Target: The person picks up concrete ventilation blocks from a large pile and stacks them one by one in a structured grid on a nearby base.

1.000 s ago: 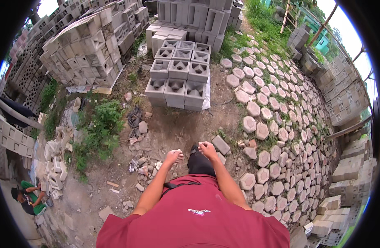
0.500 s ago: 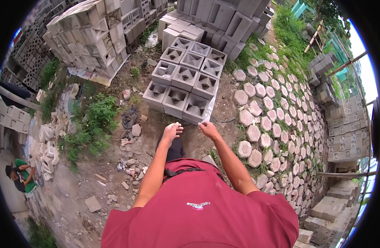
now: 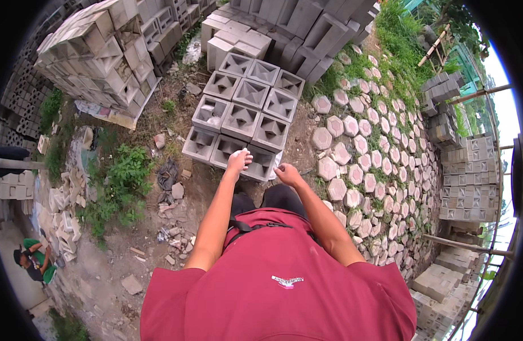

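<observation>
A stepped stack of grey concrete vent blocks (image 3: 240, 120) with diamond-shaped recesses stands in front of me. My left hand (image 3: 238, 162) is over its near row, fingers loosely curled and a little apart, with no held thing showing. A small white patch shows at its fingertips; I cannot make out what it is. My right hand (image 3: 288, 174) is beside the stack's near right corner, fingers bent inward and closed. Whatever they may hold is hidden. Close to those fingertips a white sheet (image 3: 278, 161) pokes out along the stack's right side.
Hexagonal pavers (image 3: 361, 162) lie in rows on the grass to the right. Taller block stacks (image 3: 102, 62) rise at the far left and behind. Rubble (image 3: 176, 236) and a green bush (image 3: 123, 179) are on the left. Another person (image 3: 36, 260) sits low at the far left.
The vent block stack is nearer and a little further left in view. My left hand now overlaps its near row; my right hand is beside its corner.
</observation>
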A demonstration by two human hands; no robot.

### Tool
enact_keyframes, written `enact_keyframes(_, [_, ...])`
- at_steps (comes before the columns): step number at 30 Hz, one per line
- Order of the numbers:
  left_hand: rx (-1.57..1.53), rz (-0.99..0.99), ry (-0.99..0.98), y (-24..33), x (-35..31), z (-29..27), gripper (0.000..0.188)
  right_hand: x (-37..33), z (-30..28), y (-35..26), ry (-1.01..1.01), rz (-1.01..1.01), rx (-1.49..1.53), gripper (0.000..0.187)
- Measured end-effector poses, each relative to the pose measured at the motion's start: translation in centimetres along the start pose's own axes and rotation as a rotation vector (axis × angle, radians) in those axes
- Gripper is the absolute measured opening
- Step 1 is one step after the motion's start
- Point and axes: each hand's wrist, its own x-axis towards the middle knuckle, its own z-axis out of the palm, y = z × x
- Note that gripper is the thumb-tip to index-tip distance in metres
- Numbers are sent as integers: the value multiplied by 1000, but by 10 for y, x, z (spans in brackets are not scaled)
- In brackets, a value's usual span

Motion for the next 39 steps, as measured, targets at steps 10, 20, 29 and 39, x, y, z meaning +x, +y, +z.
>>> enact_keyframes(10, [-132, -120, 119, -5, 61, 40, 42, 100, -75, 22, -202, 100, -159, 44])
enact_keyframes(20, [-148, -97, 639, -98, 213, 83, 38, 270, -104, 89, -509, -215, -333, 39])
enact_keyframes(29, [-389, -451, 843, -179, 370, 157, 87, 412, -1, 238, -422, 620, 330, 42])
enact_keyframes(39, [-221, -336, 1057, -216, 409, 153, 35, 440, 45, 299, -493, 708, 833, 42])
